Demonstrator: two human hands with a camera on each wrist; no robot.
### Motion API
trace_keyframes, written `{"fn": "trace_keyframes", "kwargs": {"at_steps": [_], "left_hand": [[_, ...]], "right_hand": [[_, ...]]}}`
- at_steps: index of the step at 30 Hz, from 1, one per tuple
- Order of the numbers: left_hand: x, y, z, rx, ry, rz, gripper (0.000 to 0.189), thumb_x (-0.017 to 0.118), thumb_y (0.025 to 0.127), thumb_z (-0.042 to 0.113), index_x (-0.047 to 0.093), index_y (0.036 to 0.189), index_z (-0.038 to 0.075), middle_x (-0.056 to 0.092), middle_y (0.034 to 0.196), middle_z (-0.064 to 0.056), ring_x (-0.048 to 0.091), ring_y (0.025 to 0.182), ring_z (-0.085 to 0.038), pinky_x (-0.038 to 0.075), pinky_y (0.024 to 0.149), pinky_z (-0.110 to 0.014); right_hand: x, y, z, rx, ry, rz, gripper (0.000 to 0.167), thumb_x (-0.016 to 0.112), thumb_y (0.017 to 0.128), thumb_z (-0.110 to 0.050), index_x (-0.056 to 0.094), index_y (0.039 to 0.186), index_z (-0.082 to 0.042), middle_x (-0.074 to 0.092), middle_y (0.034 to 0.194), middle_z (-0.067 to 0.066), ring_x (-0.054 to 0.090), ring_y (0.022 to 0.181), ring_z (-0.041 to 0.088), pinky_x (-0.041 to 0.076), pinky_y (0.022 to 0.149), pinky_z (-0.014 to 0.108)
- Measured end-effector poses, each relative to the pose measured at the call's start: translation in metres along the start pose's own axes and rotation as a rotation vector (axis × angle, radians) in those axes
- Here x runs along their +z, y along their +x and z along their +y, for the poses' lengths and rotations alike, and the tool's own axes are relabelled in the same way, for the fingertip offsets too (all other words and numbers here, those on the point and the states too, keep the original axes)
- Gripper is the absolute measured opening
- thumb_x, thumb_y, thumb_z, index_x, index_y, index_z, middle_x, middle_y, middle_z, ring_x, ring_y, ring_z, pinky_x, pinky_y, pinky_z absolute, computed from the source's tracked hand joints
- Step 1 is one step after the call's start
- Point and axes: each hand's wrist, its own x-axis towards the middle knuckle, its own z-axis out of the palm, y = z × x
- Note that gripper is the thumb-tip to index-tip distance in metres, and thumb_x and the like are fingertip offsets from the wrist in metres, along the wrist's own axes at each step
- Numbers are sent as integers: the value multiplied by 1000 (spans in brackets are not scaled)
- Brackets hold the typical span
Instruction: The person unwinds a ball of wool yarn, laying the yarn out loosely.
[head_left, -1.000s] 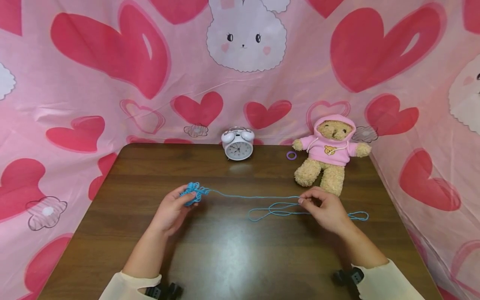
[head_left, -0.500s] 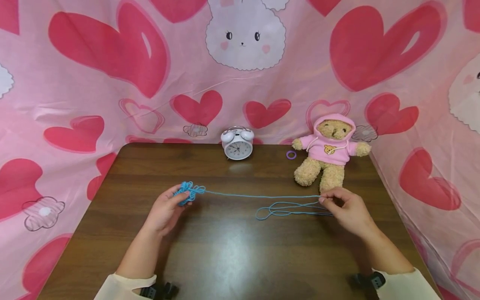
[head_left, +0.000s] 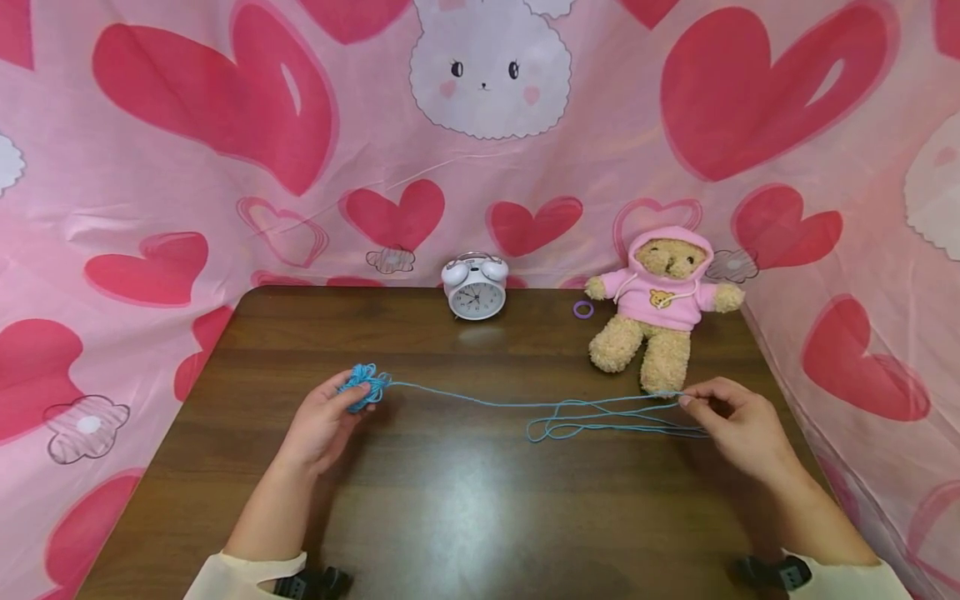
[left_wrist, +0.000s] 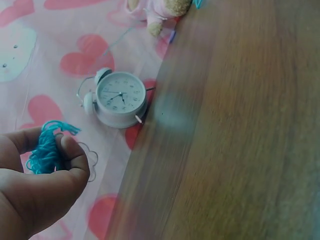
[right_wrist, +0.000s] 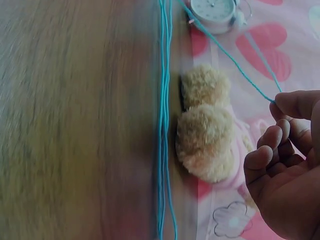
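Observation:
A small looped bundle of blue yarn (head_left: 365,387) is pinched between the thumb and fingers of my left hand (head_left: 324,421), above the left part of the table. From it a single strand (head_left: 480,402) runs rightward, sagging slightly, to my right hand (head_left: 738,421). Thumb and forefinger of that hand pinch the strand, as the right wrist view also shows. Below the strand, loose yarn loops (head_left: 551,432) lie stretched along the table, their right end hidden behind the right hand. In the left wrist view the bundle (left_wrist: 46,155) sits between thumb and fingers.
On the brown table (head_left: 450,483), a white alarm clock (head_left: 476,292) stands at the back. A teddy bear (head_left: 663,292) in a pink hoodie sits at the back right, close beyond the right hand. Near its arm lies a purple ring (head_left: 582,310). Heart-patterned cloth (head_left: 285,225) surrounds the table.
My right hand has moved right, drawing the strand out longer from the bundle. The left hand has shifted slightly left. The strand, taut half a second ago, now sags.

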Motion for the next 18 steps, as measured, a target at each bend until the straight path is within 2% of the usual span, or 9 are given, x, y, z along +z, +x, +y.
{"fn": "trace_keyframes", "kwargs": {"at_steps": [6, 13, 18], "left_hand": [[-6, -1, 1, 24, -16, -8, 13, 61, 105, 8, 66, 116, 4, 70, 94, 3, 64, 87, -11, 53, 84, -28], [-13, -3, 3, 31, -15, -14, 11, 60, 106, 10, 69, 112, 10, 70, 94, 4, 64, 87, -11, 53, 85, -28], [-18, -5, 6, 43, -26, 3, 15, 59, 106, 9, 66, 118, 3, 70, 95, 3, 64, 86, -11, 53, 84, -28]], "right_hand": [[-9, -4, 12, 20, 12, 32, 6, 77, 94, -17, 77, 96, -11, 69, 84, -17, 55, 71, 0, 42, 61, 17], [-19, -11, 30, 64, 32, 59, 13, 77, 95, -17, 76, 100, -5, 68, 84, -26, 56, 74, -3, 42, 62, 15], [-25, -14, 41, 79, 45, 66, 15, 76, 95, -16, 75, 102, -3, 68, 83, -26, 55, 75, -4, 42, 62, 13]]}}
